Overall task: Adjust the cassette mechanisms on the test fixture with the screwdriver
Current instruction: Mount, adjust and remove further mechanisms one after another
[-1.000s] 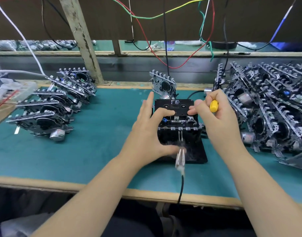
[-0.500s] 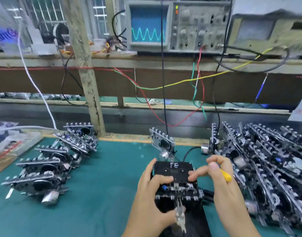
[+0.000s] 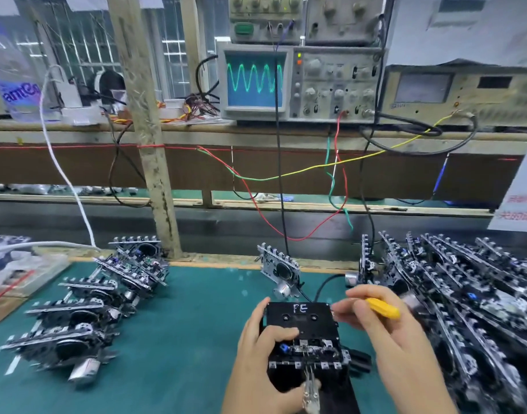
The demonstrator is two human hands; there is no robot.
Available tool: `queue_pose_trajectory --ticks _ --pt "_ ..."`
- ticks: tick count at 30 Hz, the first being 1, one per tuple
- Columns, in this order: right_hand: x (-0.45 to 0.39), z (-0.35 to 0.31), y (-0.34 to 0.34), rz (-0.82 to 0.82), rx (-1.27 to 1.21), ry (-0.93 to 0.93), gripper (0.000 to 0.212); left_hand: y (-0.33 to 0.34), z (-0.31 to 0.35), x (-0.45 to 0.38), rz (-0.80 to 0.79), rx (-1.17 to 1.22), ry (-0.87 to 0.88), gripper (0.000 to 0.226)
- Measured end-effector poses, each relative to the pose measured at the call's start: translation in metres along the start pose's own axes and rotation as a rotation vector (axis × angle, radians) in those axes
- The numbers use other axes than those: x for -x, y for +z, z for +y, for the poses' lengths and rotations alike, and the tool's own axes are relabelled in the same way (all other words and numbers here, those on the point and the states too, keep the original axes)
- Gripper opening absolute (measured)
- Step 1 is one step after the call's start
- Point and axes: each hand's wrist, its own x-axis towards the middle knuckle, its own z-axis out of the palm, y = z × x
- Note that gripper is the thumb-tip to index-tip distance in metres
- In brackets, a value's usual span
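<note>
A black cassette marked "FE" (image 3: 301, 319) lies in a cassette mechanism (image 3: 311, 355) on the black test fixture (image 3: 350, 392) near the bench's front. My left hand (image 3: 260, 357) grips the mechanism from the left, thumb on its top and fingers along its left and front sides. My right hand (image 3: 387, 336) hovers at the cassette's right edge and holds a yellow-handled screwdriver (image 3: 382, 307); its tip is hidden behind the fingers. A clear clip (image 3: 311, 392) on a cable sticks out of the mechanism's front.
Finished-looking cassette mechanisms are piled at the left (image 3: 86, 318) and, more densely, at the right (image 3: 465, 297); one stands alone (image 3: 280, 270) behind the fixture. An oscilloscope (image 3: 298, 82) on the shelf shows a green sine wave. Coloured wires (image 3: 286, 174) hang down to the green mat (image 3: 181, 339).
The view has tilted up, bringing the oscilloscope into sight. My hands stay on the mechanism; the right hand's fingers have shifted slightly at the cassette's right edge.
</note>
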Motion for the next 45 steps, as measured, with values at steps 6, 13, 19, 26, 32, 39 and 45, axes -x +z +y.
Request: queue_pose_trajectory --ticks 6,13,19,26,32,39,45 --pt "0.018 0.016 0.015 -0.034 0.319 0.004 0.007 -0.002 -0.003 -0.003 0.019 -0.002 0.077 0.062" --pt "0.025 0.028 0.022 -0.004 0.273 0.015 0.017 0.001 -0.004 -0.005 0.019 -0.012 0.101 0.062" --pt "0.028 0.028 0.021 -0.036 0.216 0.01 0.02 0.005 -0.009 -0.003 0.02 0.014 0.025 0.068" --pt "0.036 0.027 0.016 -0.082 0.214 0.047 0.026 0.005 -0.005 -0.003 -0.016 0.057 -0.008 0.069" --pt "0.04 0.023 0.014 -0.117 0.221 0.073 0.03 0.005 -0.005 -0.002 -0.009 0.052 -0.021 0.074" --pt "0.04 0.022 0.011 -0.124 0.222 0.08 0.033 0.003 -0.001 -0.002 -0.014 0.064 -0.037 0.074" --pt "0.04 0.02 0.009 -0.134 0.189 0.089 0.032 0.005 -0.006 -0.002 -0.024 0.064 -0.037 0.075"
